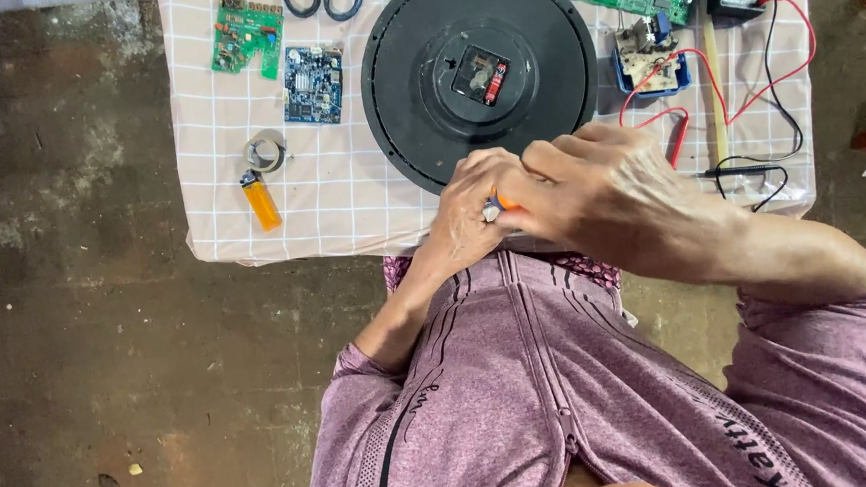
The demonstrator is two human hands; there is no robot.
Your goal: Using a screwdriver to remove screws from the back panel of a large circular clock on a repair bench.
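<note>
I see both hands meet at the table's near edge: left hand [471, 216] and right hand [590, 194] pinch a small orange-and-blue object [499, 203], perhaps a tool, just below the black clock back [478, 70].

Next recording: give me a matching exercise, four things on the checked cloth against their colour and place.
Things:
1. lighter
2. roll of tape
3. round clock back
4. small tray of parts

Descriptions:
A. black, middle of the cloth, just beyond both hands
B. blue, right of the round disc, red lead across it
C. orange, near the cloth's front-left edge
D. grey, just behind the orange item

Pairs: 1-C, 2-D, 3-A, 4-B
</note>
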